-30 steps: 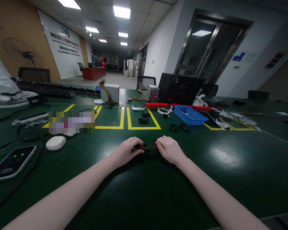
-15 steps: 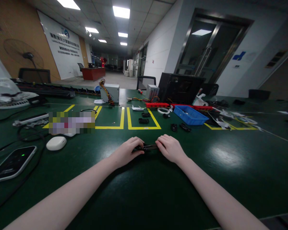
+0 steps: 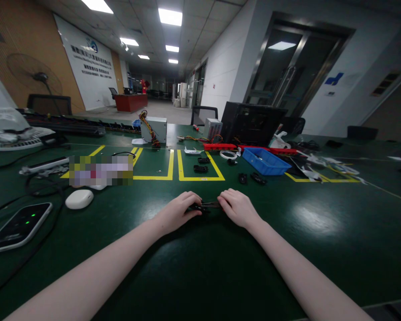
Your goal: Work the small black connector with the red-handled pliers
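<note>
Head view: mid-frame, a slender dark object point(image 3: 211, 205), lying left-to-right, is finger-pinched by left hand point(image 3: 179, 209) and right hand point(image 3: 238, 207); pointing end unclear.

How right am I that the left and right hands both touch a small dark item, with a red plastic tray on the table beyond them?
Not quite: the plastic tray is blue, as the head view shows. The left hand and right hand do touch a small dark item.
</note>
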A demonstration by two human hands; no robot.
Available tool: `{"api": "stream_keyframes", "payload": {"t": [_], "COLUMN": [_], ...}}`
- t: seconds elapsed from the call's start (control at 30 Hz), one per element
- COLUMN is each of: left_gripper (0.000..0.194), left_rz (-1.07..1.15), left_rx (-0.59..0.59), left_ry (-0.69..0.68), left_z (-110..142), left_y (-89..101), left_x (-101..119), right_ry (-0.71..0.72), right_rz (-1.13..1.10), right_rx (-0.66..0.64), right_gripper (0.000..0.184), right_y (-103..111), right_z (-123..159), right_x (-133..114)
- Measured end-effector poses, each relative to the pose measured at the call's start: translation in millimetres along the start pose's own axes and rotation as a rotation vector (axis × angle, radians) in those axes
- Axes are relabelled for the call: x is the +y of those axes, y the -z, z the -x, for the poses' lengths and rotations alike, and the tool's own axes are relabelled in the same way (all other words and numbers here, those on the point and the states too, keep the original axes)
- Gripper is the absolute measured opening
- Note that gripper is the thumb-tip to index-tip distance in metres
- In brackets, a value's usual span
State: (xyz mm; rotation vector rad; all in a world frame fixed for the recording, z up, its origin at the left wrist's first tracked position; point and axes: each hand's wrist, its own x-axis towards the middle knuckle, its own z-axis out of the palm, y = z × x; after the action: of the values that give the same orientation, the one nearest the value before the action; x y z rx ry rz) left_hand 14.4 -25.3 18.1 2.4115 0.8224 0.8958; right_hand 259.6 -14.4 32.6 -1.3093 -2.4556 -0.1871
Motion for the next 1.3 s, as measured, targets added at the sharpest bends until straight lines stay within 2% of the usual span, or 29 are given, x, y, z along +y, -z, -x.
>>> {"api": "stream_keyframes", "payload": {"t": [0.6,1.3], "left_gripper": [0.018,0.019], "left_rz": [0.027,-0.004], "left_rx": [-0.013,-0.013], "left_ry": [-0.005,-0.023], "left_z": [0.6,0.0], "left_y": [-0.6,-0.1], "left_x": [-2.4,-1.9], "right_ry": [0.041,0.000], "right_rz": [0.015,-0.010], "right_rx": [-0.037,-0.046], "right_gripper": [0.040,0.043], "right_y": [-1.4,-0.5], "right_z": [0.1,0.4], "right_x": [-2.6,-2.1]}}
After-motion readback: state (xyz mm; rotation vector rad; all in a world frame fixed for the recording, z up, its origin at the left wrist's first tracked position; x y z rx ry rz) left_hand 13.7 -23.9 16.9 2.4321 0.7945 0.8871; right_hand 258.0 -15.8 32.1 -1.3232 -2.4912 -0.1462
